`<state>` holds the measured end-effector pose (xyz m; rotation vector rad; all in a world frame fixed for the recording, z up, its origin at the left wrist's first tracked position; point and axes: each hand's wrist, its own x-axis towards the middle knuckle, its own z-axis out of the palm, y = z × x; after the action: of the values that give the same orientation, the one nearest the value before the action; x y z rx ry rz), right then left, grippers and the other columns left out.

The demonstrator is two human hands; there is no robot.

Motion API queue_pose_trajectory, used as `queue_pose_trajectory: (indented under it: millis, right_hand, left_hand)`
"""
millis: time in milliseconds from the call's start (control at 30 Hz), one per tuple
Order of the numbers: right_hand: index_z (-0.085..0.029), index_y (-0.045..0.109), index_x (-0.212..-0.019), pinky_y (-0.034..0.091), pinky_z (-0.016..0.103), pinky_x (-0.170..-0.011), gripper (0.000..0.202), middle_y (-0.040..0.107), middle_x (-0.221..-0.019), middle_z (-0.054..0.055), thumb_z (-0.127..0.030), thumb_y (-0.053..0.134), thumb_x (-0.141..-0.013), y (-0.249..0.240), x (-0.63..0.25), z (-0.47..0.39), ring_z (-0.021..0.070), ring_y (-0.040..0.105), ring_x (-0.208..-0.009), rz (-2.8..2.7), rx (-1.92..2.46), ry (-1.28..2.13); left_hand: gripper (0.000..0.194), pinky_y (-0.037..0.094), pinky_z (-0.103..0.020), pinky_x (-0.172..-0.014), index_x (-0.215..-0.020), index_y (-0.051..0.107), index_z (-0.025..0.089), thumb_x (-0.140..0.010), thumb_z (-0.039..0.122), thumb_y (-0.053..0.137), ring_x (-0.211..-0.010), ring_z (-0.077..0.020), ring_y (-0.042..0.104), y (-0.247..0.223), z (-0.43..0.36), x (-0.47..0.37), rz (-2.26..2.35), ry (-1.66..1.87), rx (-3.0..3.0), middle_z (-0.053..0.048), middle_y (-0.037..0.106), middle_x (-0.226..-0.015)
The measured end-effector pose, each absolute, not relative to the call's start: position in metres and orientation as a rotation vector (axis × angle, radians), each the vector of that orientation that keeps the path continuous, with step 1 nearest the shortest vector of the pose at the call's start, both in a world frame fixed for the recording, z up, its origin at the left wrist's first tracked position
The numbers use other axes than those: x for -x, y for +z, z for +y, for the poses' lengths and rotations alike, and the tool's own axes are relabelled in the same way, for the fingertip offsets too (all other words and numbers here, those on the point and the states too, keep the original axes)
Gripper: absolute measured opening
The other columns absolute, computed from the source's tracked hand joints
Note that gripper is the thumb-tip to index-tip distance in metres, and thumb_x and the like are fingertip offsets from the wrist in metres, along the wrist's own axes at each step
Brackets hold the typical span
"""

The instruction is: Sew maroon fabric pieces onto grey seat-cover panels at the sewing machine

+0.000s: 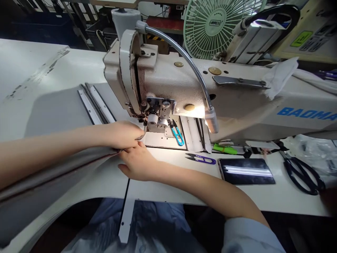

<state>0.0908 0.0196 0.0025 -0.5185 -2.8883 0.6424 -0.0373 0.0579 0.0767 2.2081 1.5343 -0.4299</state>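
A long piece of grey fabric [65, 179] with a dark reddish edge runs from the lower left up to the sewing machine [168, 77]. My left hand [125, 133] is bent over its end beside the needle area, closed on the fabric, with most of the fingers out of sight. Just below and touching it, my right hand [140, 161] pinches the fabric's edge, thumb pointing left. The needle and presser foot are largely hidden behind my left hand and the machine head. Blue thread snips [177, 133] lie on the machine bed right of the needle area.
Purple thread snips [201, 159], a phone [246, 171] and black-handled scissors [304, 172] lie to the right. Grey-white strips [97, 103] rest behind my left arm. A lit gooseneck lamp [211, 119] hangs over the bed. A green fan [216, 24] stands behind.
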Motion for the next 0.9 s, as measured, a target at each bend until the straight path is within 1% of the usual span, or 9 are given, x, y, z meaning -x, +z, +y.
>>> queue_pose_trajectory:
  millis: [100, 167, 267, 333, 400, 533, 633, 767, 900]
  right_hand:
    - [-0.016, 0.061, -0.124, 0.043, 0.042, -0.094, 0.039, 0.066, -0.117, 0.012, -0.04, 0.058, -0.093, 0.002, -0.098, 0.02, 0.0273, 0.056, -0.111, -2.91, 0.423, 0.674]
    - [-0.013, 0.06, -0.128, 0.045, 0.04, -0.091, 0.04, 0.065, -0.12, 0.014, -0.036, 0.054, -0.096, 0.004, -0.111, 0.016, 0.0267, 0.058, -0.109, -2.898, 0.408, 0.581]
    - [-0.002, 0.059, -0.129, 0.046, 0.043, -0.091, 0.04, 0.062, -0.131, 0.022, -0.026, 0.048, -0.098, 0.002, -0.129, 0.008, 0.0324, 0.056, -0.119, -2.867, 0.503, 0.239]
    - [0.003, 0.059, -0.128, 0.046, 0.044, -0.091, 0.044, 0.059, -0.134, 0.025, -0.027, 0.047, -0.099, -0.004, -0.135, 0.006, 0.0358, 0.053, -0.124, -2.87, 0.55, 0.051]
    - [0.004, 0.058, -0.13, 0.048, 0.043, -0.089, 0.047, 0.059, -0.135, 0.025, -0.031, 0.047, -0.101, -0.012, -0.135, 0.007, 0.0361, 0.054, -0.126, -2.899, 0.567, -0.024]
    - [0.002, 0.056, -0.134, 0.05, 0.043, -0.087, 0.05, 0.058, -0.136, 0.024, -0.034, 0.046, -0.101, -0.02, -0.129, 0.014, 0.0352, 0.053, -0.128, -2.923, 0.597, 0.01]
    - [0.002, 0.054, -0.136, 0.05, 0.044, -0.087, 0.051, 0.056, -0.138, 0.025, -0.034, 0.047, -0.101, -0.02, -0.127, 0.019, 0.0345, 0.051, -0.13, -2.912, 0.635, 0.065]
    - [0.003, 0.056, -0.133, 0.05, 0.044, -0.088, 0.051, 0.058, -0.137, 0.024, -0.035, 0.049, -0.1, -0.02, -0.125, 0.026, 0.0342, 0.051, -0.13, -2.887, 0.676, 0.108]
    - [0.002, 0.061, -0.128, 0.05, 0.044, -0.089, 0.045, 0.06, -0.135, 0.023, -0.031, 0.049, -0.099, -0.023, -0.123, 0.033, 0.0347, 0.05, -0.131, -2.858, 0.692, 0.134]
  left_hand:
    - [0.019, 0.032, -0.029, -0.057, -0.096, 0.059, 0.017, -0.081, 0.018, 0.047, -0.064, -0.0187, 0.056, 0.079, 0.05, 0.032, 1.516, -0.641, -2.249, -0.006, 0.065, -0.074]
    - [0.026, 0.032, -0.03, -0.057, -0.104, 0.057, 0.017, -0.081, 0.015, 0.043, -0.066, -0.0212, 0.059, 0.078, 0.047, 0.033, 1.511, -0.636, -2.266, -0.008, 0.066, -0.077]
    - [0.025, 0.035, -0.032, -0.059, -0.102, 0.058, 0.016, -0.083, 0.019, 0.042, -0.072, -0.0254, 0.062, 0.073, 0.05, 0.038, 1.492, -0.631, -2.232, -0.011, 0.068, -0.083]
    - [0.022, 0.037, -0.033, -0.06, -0.098, 0.06, 0.016, -0.083, 0.021, 0.045, -0.074, -0.027, 0.063, 0.068, 0.054, 0.039, 1.5, -0.592, -2.243, -0.012, 0.069, -0.084]
    - [0.02, 0.037, -0.033, -0.06, -0.094, 0.062, 0.016, -0.08, 0.02, 0.048, -0.071, -0.0273, 0.063, 0.064, 0.058, 0.039, 1.526, -0.536, -2.254, -0.012, 0.068, -0.08]
    - [0.016, 0.037, -0.033, -0.059, -0.086, 0.061, 0.017, -0.08, 0.021, 0.047, -0.069, -0.027, 0.063, 0.058, 0.062, 0.037, 1.596, -0.477, -2.22, -0.01, 0.065, -0.071]
    - [0.018, 0.037, -0.033, -0.059, -0.085, 0.061, 0.018, -0.082, 0.021, 0.043, -0.069, -0.0255, 0.063, 0.055, 0.061, 0.036, 1.657, -0.431, -2.206, -0.008, 0.066, -0.071]
    - [0.025, 0.039, -0.033, -0.062, -0.093, 0.063, 0.019, -0.086, 0.023, 0.04, -0.072, -0.0255, 0.064, 0.048, 0.058, 0.033, 1.758, -0.362, -2.162, -0.008, 0.069, -0.076]
    - [0.033, 0.042, -0.034, -0.067, -0.108, 0.064, 0.018, -0.088, 0.024, 0.038, -0.08, -0.026, 0.065, 0.038, 0.056, 0.031, 1.881, -0.253, -2.107, -0.009, 0.071, -0.086]
